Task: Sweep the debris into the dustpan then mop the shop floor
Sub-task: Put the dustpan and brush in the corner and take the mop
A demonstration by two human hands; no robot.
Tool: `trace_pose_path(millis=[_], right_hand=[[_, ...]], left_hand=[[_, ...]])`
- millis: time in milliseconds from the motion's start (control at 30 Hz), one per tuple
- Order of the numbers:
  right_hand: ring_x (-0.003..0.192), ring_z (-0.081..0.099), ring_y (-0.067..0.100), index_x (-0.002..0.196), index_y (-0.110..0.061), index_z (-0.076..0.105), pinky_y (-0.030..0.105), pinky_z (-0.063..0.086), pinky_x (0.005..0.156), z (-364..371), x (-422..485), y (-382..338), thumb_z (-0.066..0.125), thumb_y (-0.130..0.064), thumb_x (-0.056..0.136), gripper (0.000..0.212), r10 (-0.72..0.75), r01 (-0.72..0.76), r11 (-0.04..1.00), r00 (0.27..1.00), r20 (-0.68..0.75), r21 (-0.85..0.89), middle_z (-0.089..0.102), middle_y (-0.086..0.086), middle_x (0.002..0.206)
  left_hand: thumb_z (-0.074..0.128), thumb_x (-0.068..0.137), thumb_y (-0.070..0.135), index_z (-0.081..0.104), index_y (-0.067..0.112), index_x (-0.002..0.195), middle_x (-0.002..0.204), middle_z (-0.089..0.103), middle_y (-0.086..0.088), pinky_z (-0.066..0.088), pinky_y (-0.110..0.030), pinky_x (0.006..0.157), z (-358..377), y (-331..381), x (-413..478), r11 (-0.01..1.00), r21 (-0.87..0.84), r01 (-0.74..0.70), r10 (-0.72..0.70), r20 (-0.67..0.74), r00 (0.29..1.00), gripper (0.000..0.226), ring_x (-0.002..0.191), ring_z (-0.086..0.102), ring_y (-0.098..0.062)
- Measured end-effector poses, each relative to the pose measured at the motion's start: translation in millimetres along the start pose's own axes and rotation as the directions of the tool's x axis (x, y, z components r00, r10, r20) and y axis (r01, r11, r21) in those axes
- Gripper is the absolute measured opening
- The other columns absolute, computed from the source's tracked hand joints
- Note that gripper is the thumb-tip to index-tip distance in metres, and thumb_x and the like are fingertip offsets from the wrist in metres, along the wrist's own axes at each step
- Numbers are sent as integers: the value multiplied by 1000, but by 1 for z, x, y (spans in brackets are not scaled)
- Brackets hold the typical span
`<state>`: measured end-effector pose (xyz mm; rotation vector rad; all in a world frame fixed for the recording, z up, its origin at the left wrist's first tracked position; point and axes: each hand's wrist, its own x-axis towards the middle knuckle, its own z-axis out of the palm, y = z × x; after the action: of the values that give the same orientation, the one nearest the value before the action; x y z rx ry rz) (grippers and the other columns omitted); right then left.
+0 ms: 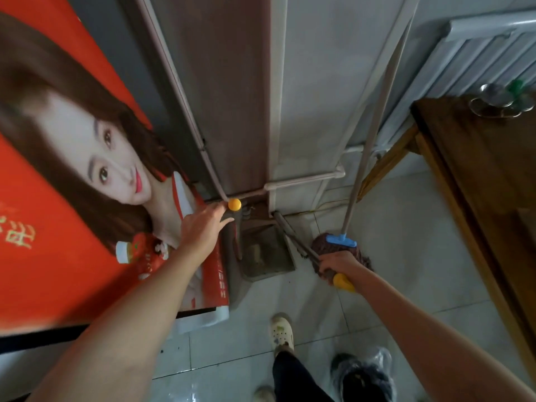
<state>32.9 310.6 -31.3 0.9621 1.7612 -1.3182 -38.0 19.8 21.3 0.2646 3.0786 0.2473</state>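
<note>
Right of the dustpan [266,253], a yellow-capped handle [343,282] is clasped in the grip of the right hand [338,265]. Left of the dustpan, the left hand [203,230] is held with its grip spread beside an orange-tipped handle [234,204]. The mop [340,241] is stood just right of the dustpan.
</note>
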Motion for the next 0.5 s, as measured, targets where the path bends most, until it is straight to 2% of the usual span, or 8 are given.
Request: trace_pose_path(millis=[100,233,333,500], right_hand=[[48,58,19,108,14,63,24,47,44,-3,10,-9,60,2,82,29,6,-5,999,1000,12,-44,62,17,66],[35,55,16,107,9,59,16,41,33,-4,12,-20,55,2,86,22,62,-62,995,998,4,81,57,17,70],[27,52,14,108,4,58,14,39,31,-2,16,-25,54,3,87,21,93,-95,979,996,19,181,54,18,75],[39,57,19,95,2,57,18,44,33,11,36,-35,56,2,85,10,159,-154,966,987,-7,206,55,18,74]], left_hand=[[56,90,38,58,14,122,102,67,-15,47,-41,73,12,-3,11,1000,0,16,-16,45,999,40,93,63,-38],[52,92,40,55,11,125,108,65,-16,47,-40,76,20,-14,24,999,42,34,-38,114,993,44,98,62,-36],[54,91,40,54,12,126,111,65,-16,46,-39,78,21,-29,38,996,64,65,-74,153,985,46,101,60,-35],[59,87,41,60,10,104,93,69,-17,48,-38,75,29,-55,51,970,106,219,-236,198,951,36,89,64,-35]])
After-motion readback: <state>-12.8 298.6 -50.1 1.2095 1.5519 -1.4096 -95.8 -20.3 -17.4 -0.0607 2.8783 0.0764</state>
